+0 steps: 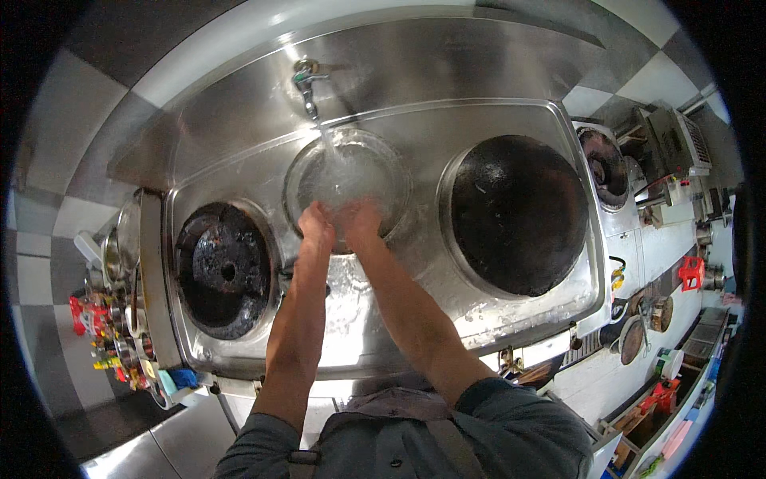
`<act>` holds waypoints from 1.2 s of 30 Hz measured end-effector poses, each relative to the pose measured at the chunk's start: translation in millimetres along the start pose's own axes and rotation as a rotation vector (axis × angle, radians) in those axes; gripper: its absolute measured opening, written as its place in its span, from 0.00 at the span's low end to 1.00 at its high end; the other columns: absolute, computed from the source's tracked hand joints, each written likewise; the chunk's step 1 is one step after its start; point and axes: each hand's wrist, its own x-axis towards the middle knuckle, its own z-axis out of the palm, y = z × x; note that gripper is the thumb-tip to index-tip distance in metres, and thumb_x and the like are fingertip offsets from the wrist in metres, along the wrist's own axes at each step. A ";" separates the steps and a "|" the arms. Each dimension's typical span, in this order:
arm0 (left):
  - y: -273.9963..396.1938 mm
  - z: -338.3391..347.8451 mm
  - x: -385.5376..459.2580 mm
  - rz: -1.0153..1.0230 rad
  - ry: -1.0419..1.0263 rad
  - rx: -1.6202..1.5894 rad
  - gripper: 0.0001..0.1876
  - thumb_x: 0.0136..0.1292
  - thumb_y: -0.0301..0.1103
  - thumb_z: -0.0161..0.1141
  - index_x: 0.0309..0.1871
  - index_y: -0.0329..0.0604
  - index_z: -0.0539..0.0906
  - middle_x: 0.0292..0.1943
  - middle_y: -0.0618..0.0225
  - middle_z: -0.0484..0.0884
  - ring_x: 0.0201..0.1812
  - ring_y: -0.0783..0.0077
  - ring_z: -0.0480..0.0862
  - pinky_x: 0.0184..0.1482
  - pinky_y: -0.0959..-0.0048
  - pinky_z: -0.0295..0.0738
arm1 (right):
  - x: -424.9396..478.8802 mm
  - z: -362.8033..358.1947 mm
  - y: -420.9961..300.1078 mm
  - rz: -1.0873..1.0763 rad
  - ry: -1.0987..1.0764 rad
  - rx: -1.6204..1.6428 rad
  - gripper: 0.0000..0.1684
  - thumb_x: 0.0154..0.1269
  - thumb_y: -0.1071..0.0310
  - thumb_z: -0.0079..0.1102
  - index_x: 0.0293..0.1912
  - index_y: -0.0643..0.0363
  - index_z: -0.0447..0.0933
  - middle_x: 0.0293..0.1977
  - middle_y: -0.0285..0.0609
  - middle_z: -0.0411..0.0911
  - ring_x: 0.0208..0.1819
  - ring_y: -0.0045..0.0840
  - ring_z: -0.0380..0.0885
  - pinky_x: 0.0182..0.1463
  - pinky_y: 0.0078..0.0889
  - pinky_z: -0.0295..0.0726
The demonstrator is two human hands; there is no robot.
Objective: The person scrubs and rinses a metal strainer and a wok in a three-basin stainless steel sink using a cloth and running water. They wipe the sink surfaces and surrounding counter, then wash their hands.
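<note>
Water runs from a wall-mounted metal tap (307,90) into a round metal vessel (288,194) set in the middle of the stainless-steel cooking range (419,263). Over the near part of this vessel, my left hand (317,226) has its fingers curled in. Close beside it is my right hand (361,223), blurred by motion and partly lost in the splashing water. Whether either hand grips something, such as a cloth or scrubber, cannot be made out. The stream and spray hide much of the vessel's inside.
A blackened burner (224,272) sits left of the vessel, and a large black round pan (519,215) covers the right-hand place. Seasoning containers (122,347) crowd a shelf at far left. Another burner (603,164) and several pots stand to the right. Water wets the range top.
</note>
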 end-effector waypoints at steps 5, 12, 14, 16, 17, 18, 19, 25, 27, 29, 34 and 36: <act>2.8 126.4 -49.2 -0.149 -0.470 -0.090 0.14 0.71 0.34 0.53 0.49 0.33 0.83 0.39 0.58 0.84 0.41 0.60 0.83 0.43 0.63 0.81 | 74.1 -27.3 -55.0 -0.093 -0.381 0.199 0.18 0.76 0.57 0.43 0.44 0.59 0.78 0.40 0.43 0.81 0.41 0.32 0.79 0.47 0.37 0.80; 4.3 190.7 -66.2 -0.172 -0.447 -0.255 0.14 0.71 0.30 0.57 0.54 0.31 0.79 0.48 0.54 0.85 0.49 0.56 0.84 0.53 0.62 0.82 | 5.8 14.8 -131.1 -0.219 -0.344 0.448 0.15 0.75 0.61 0.46 0.41 0.62 0.76 0.36 0.42 0.79 0.40 0.31 0.79 0.50 0.34 0.79; 7.0 177.9 -75.9 -0.160 -0.312 -0.244 0.14 0.72 0.31 0.55 0.54 0.32 0.79 0.49 0.54 0.84 0.51 0.56 0.84 0.55 0.61 0.81 | -18.5 18.2 -122.0 -0.229 -0.322 0.368 0.13 0.75 0.63 0.47 0.39 0.61 0.76 0.35 0.39 0.79 0.38 0.31 0.78 0.48 0.33 0.78; 12.8 151.6 -90.4 -0.141 -0.259 -0.262 0.13 0.72 0.32 0.55 0.53 0.33 0.80 0.48 0.56 0.85 0.48 0.57 0.84 0.55 0.62 0.81 | -25.8 11.5 -94.9 -0.193 -0.332 0.393 0.13 0.75 0.63 0.47 0.39 0.60 0.76 0.34 0.38 0.78 0.37 0.29 0.77 0.47 0.32 0.77; 16.1 130.3 -96.5 -0.131 -0.264 -0.285 0.12 0.72 0.32 0.56 0.51 0.34 0.81 0.47 0.58 0.86 0.45 0.58 0.85 0.54 0.63 0.81 | -26.4 5.8 -75.9 -0.175 -0.334 0.407 0.12 0.75 0.63 0.47 0.39 0.60 0.76 0.34 0.37 0.77 0.37 0.28 0.77 0.46 0.31 0.77; 17.5 117.9 -95.3 -0.158 -0.178 -0.299 0.13 0.72 0.33 0.55 0.52 0.33 0.80 0.49 0.56 0.85 0.46 0.56 0.84 0.54 0.62 0.81 | -21.6 -2.2 -58.2 -0.209 -0.309 0.321 0.12 0.75 0.64 0.47 0.38 0.59 0.76 0.33 0.36 0.77 0.37 0.27 0.76 0.46 0.30 0.76; 15.5 101.2 -91.2 -0.183 -0.079 -0.315 0.14 0.73 0.33 0.53 0.53 0.33 0.80 0.50 0.55 0.84 0.47 0.55 0.84 0.54 0.60 0.81 | -19.7 -10.3 -39.5 -0.232 -0.280 0.228 0.12 0.75 0.64 0.47 0.38 0.58 0.76 0.33 0.36 0.77 0.37 0.26 0.76 0.46 0.30 0.75; 12.4 67.7 -72.4 -0.166 -0.050 -0.323 0.19 0.72 0.39 0.47 0.48 0.32 0.82 0.51 0.51 0.82 0.52 0.52 0.81 0.54 0.58 0.79 | 29.8 -29.9 19.4 -0.354 0.026 -0.264 0.13 0.72 0.63 0.50 0.33 0.57 0.78 0.30 0.39 0.79 0.35 0.30 0.78 0.45 0.36 0.79; 3.2 29.6 -31.1 0.200 -0.146 0.196 0.22 0.72 0.43 0.47 0.47 0.31 0.83 0.53 0.50 0.82 0.54 0.51 0.81 0.54 0.58 0.80 | -1.1 -2.4 21.3 -0.121 0.008 -0.026 0.13 0.71 0.62 0.51 0.33 0.57 0.78 0.31 0.40 0.80 0.34 0.32 0.79 0.46 0.40 0.80; 0.4 39.9 -26.9 0.204 -0.198 0.181 0.19 0.72 0.40 0.48 0.47 0.31 0.83 0.50 0.51 0.83 0.52 0.53 0.82 0.53 0.60 0.80 | -12.9 9.2 -1.3 0.013 -0.050 0.248 0.14 0.70 0.61 0.51 0.34 0.58 0.79 0.31 0.42 0.81 0.35 0.35 0.80 0.47 0.43 0.80; 28.7 149.0 -55.2 -0.085 -0.305 -0.213 0.12 0.71 0.32 0.53 0.46 0.32 0.83 0.43 0.56 0.84 0.46 0.58 0.83 0.51 0.64 0.80 | 2.9 36.6 -68.8 -0.201 -0.329 0.390 0.14 0.71 0.63 0.48 0.35 0.60 0.78 0.32 0.41 0.79 0.38 0.35 0.79 0.48 0.37 0.80; 32.4 177.7 -67.7 -0.098 -0.355 -0.228 0.09 0.70 0.29 0.55 0.45 0.32 0.82 0.41 0.58 0.85 0.44 0.60 0.84 0.51 0.66 0.81 | 9.6 37.6 -94.8 -0.302 -0.425 0.406 0.14 0.72 0.64 0.47 0.35 0.60 0.78 0.32 0.40 0.79 0.37 0.34 0.79 0.48 0.36 0.80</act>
